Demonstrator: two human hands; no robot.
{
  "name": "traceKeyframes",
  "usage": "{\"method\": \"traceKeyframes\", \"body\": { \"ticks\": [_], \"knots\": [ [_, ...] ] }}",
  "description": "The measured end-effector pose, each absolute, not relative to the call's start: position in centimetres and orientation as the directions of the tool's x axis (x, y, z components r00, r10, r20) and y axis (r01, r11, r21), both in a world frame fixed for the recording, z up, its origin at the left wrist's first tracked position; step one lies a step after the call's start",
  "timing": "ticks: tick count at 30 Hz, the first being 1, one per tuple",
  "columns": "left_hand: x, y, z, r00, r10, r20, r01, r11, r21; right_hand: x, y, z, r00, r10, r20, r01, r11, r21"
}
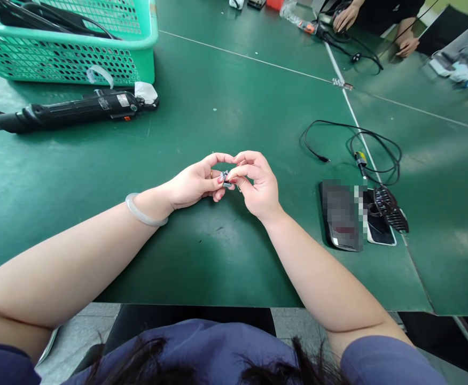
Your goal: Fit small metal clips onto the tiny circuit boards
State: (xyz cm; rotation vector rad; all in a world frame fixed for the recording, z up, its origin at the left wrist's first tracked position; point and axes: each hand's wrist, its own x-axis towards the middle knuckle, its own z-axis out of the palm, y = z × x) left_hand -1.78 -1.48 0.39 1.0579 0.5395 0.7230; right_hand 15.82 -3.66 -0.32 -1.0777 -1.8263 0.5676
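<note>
Above the green table (202,267), my two hands meet near the middle of the view. My left hand (196,184) pinches a small silvery part (226,179) between thumb and fingers; it has a metallic look with a dark underside, too small to name. My right hand (258,184) has its thumb and fingers closed at the same part from the other side. The fingertips cover much of it. A ring sits on a left finger, and a pale bangle (143,213) circles the left wrist.
A black electric screwdriver (85,109) lies before a green basket (130,53) holding black tools and cables. To the right are a black phone (338,224), a white-edged phone (380,232), a dark hair claw (390,208) and a black cable (396,160). Another person's hands (346,18) are across the table.
</note>
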Motion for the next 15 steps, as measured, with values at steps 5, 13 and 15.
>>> {"method": "traceKeyframes", "body": {
  "ticks": [5, 13, 15],
  "knots": [
    [-1.8, -1.5, 0.6, 0.62, 0.78, -0.083, -0.272, 0.313, 0.91, 16.0, -3.9, 0.0, -0.136, 0.875, 0.464, 0.525, 0.461, -0.716],
    [-1.6, -1.2, 0.7, 0.367, 0.917, -0.158, -0.328, 0.287, 0.9, 17.9, -3.8, -0.3, -0.107, 0.976, 0.191, 0.78, 0.202, -0.593],
    [-1.6, -1.2, 0.6, 0.352, 0.921, -0.166, -0.331, 0.289, 0.898, 17.9, -3.9, -0.4, -0.09, 0.989, 0.121, 0.819, 0.143, -0.556]
  ]
}}
